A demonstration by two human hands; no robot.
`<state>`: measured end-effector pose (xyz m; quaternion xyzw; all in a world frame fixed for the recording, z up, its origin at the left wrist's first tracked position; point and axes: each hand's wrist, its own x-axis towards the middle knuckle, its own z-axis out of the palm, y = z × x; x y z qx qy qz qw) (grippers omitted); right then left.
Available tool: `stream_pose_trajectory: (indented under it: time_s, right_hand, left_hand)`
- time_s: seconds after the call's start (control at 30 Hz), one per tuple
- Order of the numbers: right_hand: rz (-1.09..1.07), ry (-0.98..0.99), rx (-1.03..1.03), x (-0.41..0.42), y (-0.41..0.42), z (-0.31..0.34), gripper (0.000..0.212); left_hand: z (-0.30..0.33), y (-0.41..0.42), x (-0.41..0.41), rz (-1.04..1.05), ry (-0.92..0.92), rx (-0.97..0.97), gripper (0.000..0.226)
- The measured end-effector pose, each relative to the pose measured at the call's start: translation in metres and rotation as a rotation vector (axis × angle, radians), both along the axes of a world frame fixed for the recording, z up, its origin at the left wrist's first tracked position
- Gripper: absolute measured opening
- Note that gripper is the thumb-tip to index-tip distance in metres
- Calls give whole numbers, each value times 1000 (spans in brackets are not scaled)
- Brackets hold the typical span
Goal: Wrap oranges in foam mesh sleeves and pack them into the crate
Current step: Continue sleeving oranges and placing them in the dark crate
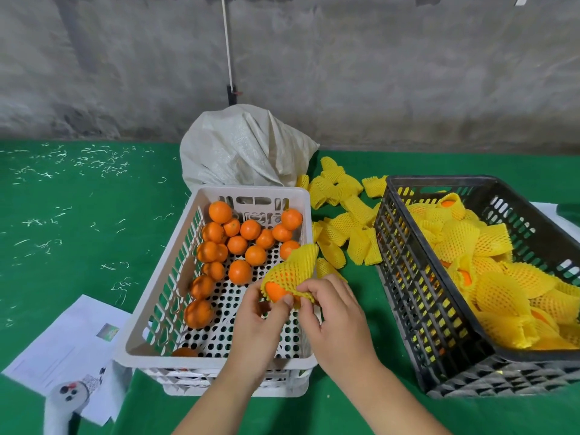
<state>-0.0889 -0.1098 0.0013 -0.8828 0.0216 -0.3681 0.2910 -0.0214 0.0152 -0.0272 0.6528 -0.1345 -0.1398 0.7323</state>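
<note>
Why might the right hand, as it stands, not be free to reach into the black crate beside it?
Probably not yet: the right hand grips the yellow sleeve round an orange that the left hand also holds. The black crate itself lies open-topped, unobstructed.

Orange (276, 293) half-sheathed in yellow foam mesh sleeve (293, 268), above white crate (216, 361).

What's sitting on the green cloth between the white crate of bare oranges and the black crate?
Head view: a loose pile of empty yellow foam mesh sleeves lies between the white plastic crate and the black plastic crate.
</note>
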Motion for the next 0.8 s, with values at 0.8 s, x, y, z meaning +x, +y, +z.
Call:
stream_pose_trajectory:
  time_s: [0.8]
  right_hand:
    - [12, 144, 205, -14, 17, 2, 37]
  left_hand:
    - [-9, 11, -2, -60, -24, -68, 44]
